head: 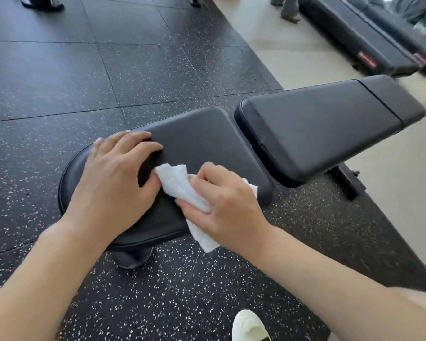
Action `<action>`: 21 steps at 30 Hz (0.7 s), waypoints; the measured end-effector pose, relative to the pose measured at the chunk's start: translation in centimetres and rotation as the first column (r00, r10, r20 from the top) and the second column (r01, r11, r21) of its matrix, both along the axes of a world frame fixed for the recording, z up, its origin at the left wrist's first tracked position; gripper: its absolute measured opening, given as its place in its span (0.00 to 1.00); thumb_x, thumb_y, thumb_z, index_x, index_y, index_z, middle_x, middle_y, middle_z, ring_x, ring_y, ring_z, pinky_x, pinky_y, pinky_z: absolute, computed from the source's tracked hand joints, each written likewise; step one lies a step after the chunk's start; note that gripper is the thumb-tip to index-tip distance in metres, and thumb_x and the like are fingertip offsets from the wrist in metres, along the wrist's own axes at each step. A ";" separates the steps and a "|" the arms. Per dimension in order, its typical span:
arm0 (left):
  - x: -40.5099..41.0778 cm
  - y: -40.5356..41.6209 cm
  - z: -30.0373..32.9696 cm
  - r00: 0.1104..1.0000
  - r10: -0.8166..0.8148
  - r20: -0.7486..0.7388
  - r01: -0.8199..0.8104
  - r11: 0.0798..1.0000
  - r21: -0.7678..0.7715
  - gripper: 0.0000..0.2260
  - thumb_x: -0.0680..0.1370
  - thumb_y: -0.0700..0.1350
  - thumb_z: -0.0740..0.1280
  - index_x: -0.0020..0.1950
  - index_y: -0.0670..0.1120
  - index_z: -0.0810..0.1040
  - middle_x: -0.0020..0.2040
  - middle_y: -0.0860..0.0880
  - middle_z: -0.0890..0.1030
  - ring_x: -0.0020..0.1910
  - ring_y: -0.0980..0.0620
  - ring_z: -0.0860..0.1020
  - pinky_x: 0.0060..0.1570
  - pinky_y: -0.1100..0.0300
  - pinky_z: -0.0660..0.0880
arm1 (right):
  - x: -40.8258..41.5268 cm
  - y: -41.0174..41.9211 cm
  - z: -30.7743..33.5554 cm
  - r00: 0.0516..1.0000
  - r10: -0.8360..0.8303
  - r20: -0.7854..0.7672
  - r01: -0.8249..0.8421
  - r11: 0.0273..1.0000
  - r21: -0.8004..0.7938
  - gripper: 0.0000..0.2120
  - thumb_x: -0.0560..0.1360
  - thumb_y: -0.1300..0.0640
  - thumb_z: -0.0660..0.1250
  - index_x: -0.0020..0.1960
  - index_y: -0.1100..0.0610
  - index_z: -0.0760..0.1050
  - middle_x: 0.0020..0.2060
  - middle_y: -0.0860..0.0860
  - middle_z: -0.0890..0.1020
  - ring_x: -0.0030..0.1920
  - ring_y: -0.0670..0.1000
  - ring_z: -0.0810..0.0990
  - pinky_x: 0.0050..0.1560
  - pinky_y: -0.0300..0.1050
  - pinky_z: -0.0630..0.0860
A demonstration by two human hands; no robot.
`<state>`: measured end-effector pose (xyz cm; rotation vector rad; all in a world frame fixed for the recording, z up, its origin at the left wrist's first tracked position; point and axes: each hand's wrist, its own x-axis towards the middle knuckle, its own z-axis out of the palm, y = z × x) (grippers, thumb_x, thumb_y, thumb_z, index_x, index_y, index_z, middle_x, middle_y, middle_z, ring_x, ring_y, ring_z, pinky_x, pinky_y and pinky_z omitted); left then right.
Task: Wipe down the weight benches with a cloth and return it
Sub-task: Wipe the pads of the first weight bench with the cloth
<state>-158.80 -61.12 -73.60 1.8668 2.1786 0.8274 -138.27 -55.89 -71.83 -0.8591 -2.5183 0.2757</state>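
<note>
Right hand [221, 207] pinches white cloth [180, 185] against bench seat pad [207, 141]; left hand [113, 178] rests spread, flat on pad.

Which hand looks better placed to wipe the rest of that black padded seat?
The right hand: it already grips the white cloth against the black padded seat, while the left hand rests there bare.

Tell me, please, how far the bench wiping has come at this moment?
Nothing visibly finished. In hand: the right hand presses the white cloth on the seat pad; the left hand steadies it. Left: the back pad, the far benches, returning the cloth.
</note>
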 end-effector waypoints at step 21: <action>-0.6 -0.4 -0.1 0.999 -0.042 -0.028 0.042 0.999 -0.004 0.22 0.80 0.54 0.60 0.71 0.51 0.79 0.76 0.52 0.74 0.77 0.46 0.68 0.78 0.41 0.60 | 1.8 8.4 0.9 0.922 -0.388 0.000 0.388 0.921 -0.035 0.13 0.78 0.48 0.71 0.40 0.57 0.81 0.40 0.53 0.75 0.43 0.60 0.80 0.46 0.57 0.76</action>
